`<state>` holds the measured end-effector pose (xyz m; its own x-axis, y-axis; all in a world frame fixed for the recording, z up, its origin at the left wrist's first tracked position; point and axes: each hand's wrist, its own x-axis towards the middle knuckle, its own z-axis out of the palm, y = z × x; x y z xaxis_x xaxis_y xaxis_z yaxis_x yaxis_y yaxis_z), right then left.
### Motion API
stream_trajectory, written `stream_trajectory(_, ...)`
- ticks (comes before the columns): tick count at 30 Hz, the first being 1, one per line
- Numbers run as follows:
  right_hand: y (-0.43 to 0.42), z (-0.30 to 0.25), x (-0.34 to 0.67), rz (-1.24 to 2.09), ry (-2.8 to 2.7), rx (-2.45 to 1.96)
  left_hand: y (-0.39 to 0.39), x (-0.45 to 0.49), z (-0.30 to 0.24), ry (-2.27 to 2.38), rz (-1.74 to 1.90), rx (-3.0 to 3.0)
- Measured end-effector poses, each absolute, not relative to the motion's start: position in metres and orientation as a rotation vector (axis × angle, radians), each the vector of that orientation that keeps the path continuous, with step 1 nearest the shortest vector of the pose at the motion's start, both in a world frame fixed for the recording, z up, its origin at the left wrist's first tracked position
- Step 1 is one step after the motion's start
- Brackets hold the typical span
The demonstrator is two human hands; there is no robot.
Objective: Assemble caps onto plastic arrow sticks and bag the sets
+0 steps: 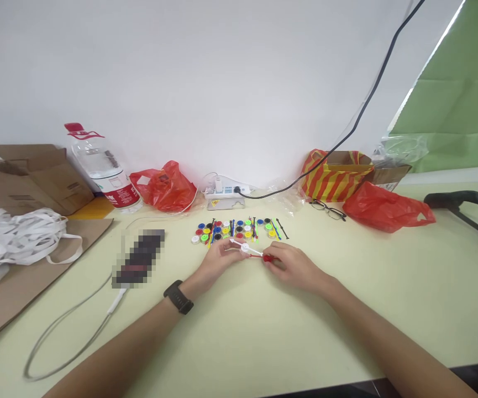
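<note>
My left hand (219,260), with a black watch on its wrist, pinches a small white disc on a white stick (243,247) above the pale yellow table (263,331). My right hand (292,266) pinches a small red disc (267,258) joined to a thin red stick that reaches toward the white piece. The two pieces touch between my hands. Just beyond my fingers lies a cluster of several small coloured discs and thin sticks (239,228) in rows.
Behind the cluster sits a white power strip (226,192) with a black cable. Red plastic bags (166,186) (388,210), a striped bag (330,176), glasses (327,209), a large water bottle (104,168), cardboard boxes (27,177), white straps (15,237) and a cabled device (139,258) surround the area.
</note>
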<state>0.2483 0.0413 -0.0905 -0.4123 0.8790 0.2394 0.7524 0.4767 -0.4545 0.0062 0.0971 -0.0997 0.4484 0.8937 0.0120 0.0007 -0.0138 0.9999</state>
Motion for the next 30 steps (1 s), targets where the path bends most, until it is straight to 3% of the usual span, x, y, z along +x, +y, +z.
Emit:
stream_trajectory(9,0.044,-0.093,0.252,0.351,-2.218,-1.463,0.083,0.008,-0.094,0.813,0.657,1.909)
stream_trajectory(24,0.038,-0.098,0.229,0.271,-2.418,-1.193,0.080,0.012,-0.104,0.942,0.933,2.112)
stream_trajectory(30,0.038,-0.083,0.246,0.191,-2.435,-1.384,0.085,0.010,-0.108,1.013,0.956,2.103)
